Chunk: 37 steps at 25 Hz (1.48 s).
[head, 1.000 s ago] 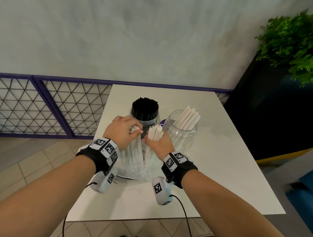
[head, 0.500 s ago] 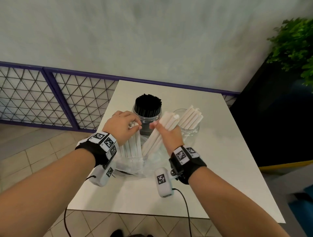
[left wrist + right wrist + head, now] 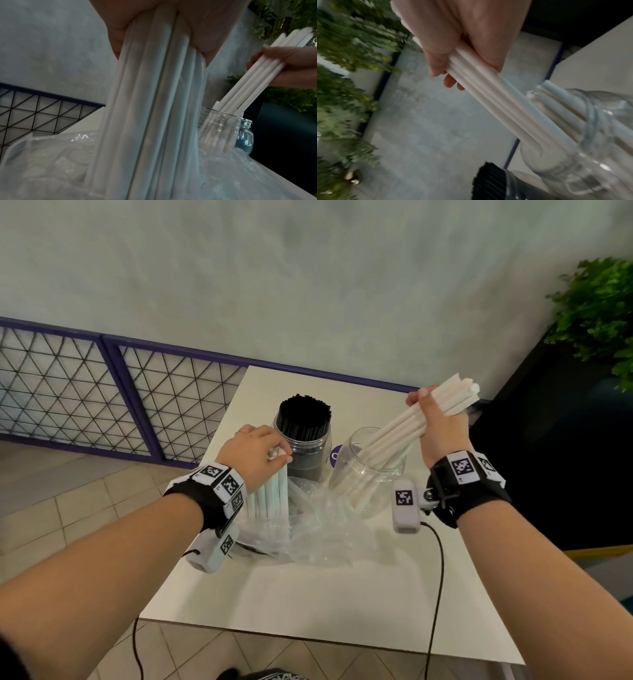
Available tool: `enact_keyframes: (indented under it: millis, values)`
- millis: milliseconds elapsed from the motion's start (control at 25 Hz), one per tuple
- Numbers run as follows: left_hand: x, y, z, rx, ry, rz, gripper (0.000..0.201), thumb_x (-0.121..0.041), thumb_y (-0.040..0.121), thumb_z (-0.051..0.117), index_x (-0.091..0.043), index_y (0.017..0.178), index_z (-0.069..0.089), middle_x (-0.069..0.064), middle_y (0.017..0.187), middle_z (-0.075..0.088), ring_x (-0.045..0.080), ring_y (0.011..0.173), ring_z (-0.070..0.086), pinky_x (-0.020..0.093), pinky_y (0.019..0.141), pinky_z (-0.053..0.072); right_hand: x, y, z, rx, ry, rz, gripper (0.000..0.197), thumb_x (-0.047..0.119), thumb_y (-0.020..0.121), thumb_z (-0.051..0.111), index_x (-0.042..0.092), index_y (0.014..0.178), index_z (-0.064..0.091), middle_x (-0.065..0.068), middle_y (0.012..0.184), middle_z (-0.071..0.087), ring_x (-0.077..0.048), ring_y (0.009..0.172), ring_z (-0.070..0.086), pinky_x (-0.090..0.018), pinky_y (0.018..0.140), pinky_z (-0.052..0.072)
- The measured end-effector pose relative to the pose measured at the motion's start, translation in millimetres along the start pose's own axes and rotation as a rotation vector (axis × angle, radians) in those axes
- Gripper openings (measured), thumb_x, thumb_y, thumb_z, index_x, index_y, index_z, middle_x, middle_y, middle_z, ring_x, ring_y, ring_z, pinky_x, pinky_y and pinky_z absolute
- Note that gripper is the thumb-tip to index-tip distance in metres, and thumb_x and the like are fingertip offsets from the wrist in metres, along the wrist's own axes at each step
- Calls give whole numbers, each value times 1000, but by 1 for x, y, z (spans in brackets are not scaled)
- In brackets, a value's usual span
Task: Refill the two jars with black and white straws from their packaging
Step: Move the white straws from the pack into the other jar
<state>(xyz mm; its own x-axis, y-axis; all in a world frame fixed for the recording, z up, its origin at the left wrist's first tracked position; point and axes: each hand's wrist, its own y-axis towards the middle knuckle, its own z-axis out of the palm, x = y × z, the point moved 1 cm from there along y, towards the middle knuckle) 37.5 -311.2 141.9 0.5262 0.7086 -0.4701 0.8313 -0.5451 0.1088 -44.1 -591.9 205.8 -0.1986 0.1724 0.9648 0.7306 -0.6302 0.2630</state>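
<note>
My right hand grips a bundle of white straws slanted, with their lower ends inside the clear jar; the same bundle enters the jar's mouth in the right wrist view. My left hand holds another bunch of white straws upright, their lower ends in the clear plastic packaging. From the left wrist these straws rise out of the crumpled bag. A jar packed with black straws stands behind my left hand.
The white square table has open edges at front and left. A purple-framed mesh railing runs behind it on the left. A green plant and dark planter stand to the right. Cables hang from both wrist cameras.
My right hand lifted its bundle of white straws out of the packaging, swung it up and right, and put the lower ends into the clear jar. My left hand kept its hold.
</note>
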Motion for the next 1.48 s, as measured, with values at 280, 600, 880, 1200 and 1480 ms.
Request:
enact_keyframes:
  millis: [280, 600, 880, 1200, 1480]
  values:
    - [-3, -2, 3, -21, 22, -11, 12, -43, 90, 55, -36, 98, 62, -15, 118, 57, 18, 115, 44, 36, 92, 42, -66, 4, 26, 74, -67, 229, 28, 30, 84, 68, 22, 110, 59, -4, 109, 66, -14, 95, 60, -28, 84, 46]
    - [-2, -2, 2, -18, 28, -35, 12, -45, 90, 54, -38, 98, 61, -18, 120, 56, 17, 116, 42, 33, 85, 42, -92, 10, 42, 310, -472, 21, 21, 16, 99, 42, 11, 107, 61, -7, 115, 55, -18, 109, 51, -24, 96, 34]
    - [3, -1, 3, -20, 9, -33, 9, -45, 89, 55, -40, 95, 60, -20, 116, 55, 16, 114, 42, 37, 92, 44, -101, 7, 49, 341, -666, -116, 15, 19, 95, 53, 4, 98, 56, -8, 106, 50, -15, 92, 44, -15, 79, 28]
    - [9, 1, 4, -15, 8, -48, 9, -46, 88, 53, -42, 93, 59, -22, 115, 55, 15, 115, 42, 35, 90, 43, -94, 33, 29, 284, -790, -347, 10, 3, 93, 52, -3, 100, 57, -19, 107, 52, -20, 88, 47, -13, 76, 27]
    - [10, 2, 4, -16, -1, -48, 7, -47, 88, 54, -43, 92, 58, -22, 114, 55, 15, 114, 42, 36, 91, 43, -108, 33, 24, 298, -1040, -620, 24, 5, 86, 62, 3, 110, 61, -18, 110, 57, -38, 105, 52, -47, 95, 43]
